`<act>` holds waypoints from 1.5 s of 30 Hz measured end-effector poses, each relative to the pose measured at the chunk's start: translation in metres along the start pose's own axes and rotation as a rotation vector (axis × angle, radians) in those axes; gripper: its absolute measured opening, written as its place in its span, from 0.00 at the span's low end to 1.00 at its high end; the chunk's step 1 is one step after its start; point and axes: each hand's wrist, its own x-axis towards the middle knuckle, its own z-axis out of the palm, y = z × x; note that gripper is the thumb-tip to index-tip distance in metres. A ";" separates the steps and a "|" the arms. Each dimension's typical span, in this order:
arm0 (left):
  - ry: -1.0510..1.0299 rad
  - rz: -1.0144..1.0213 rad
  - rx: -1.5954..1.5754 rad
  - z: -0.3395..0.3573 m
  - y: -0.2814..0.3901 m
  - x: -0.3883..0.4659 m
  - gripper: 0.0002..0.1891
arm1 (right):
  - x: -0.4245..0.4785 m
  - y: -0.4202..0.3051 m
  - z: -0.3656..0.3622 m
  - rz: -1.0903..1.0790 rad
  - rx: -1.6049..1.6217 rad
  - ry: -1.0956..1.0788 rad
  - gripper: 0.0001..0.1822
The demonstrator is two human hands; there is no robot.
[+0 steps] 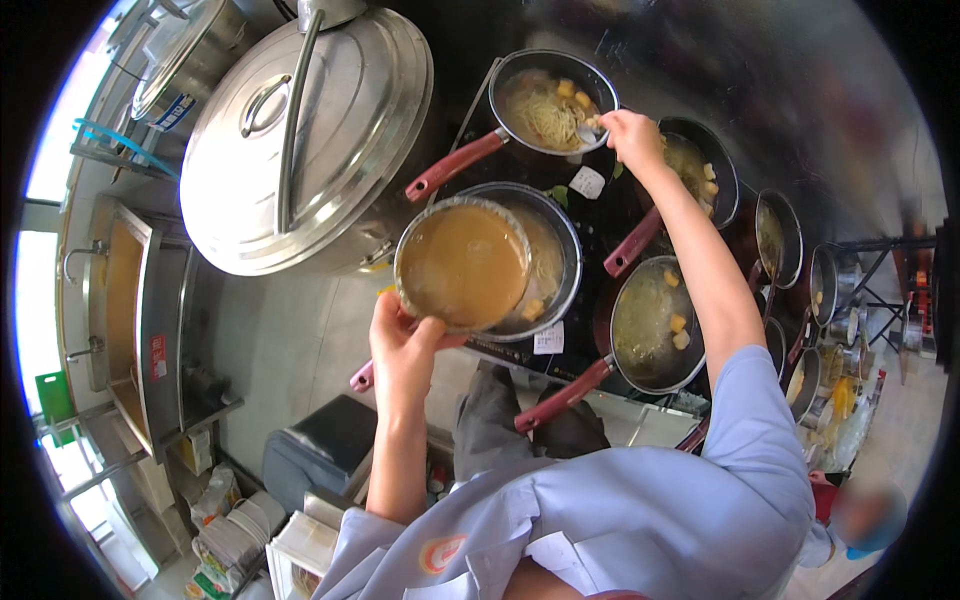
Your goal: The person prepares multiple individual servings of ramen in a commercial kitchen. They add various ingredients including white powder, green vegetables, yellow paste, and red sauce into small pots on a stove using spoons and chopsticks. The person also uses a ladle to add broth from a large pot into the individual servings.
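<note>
My left hand [409, 349] grips the near rim of a round bowl [527, 251] of cloudy brown broth. The bowl is above a dark saucepan [576, 262], covering its left part; noodles and a tan cube show beside it. My right hand [637, 142] pinches a metal spoon [587, 135], its head inside the far saucepan [555, 61] at the right side. Thin noodles [551, 124] and several golden cubes lie in that pan's broth. Under my right forearm are another saucepan [726, 161] and, nearer, one with greenish broth [649, 322]. Their red handles [562, 394] point toward me.
A large lidded metal stockpot [352, 142] stands left of the pans. Paper slips [587, 182] lie on the black cooktop [592, 240]. More pans [780, 240] line the right. A sink [124, 300] and a dark bin [322, 431] are left. Another person [862, 510] is lower right.
</note>
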 end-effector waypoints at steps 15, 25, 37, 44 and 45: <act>-0.001 -0.038 -0.123 0.186 -0.061 -0.081 0.11 | -0.271 -0.086 -0.112 -0.188 0.335 -0.091 0.09; -0.182 -0.074 0.058 0.248 -0.067 -0.036 0.11 | -0.187 0.029 -0.193 0.627 1.648 -0.091 0.10; -0.182 -0.027 0.158 0.205 -0.034 0.011 0.15 | -0.059 0.169 -0.132 0.000 -0.566 0.078 0.08; -0.198 -0.041 0.092 0.218 -0.049 0.004 0.09 | -0.106 0.154 -0.180 -0.032 -0.322 0.141 0.08; -0.200 -0.047 0.074 0.224 -0.050 0.001 0.07 | -0.110 0.156 -0.184 0.036 -0.356 0.118 0.09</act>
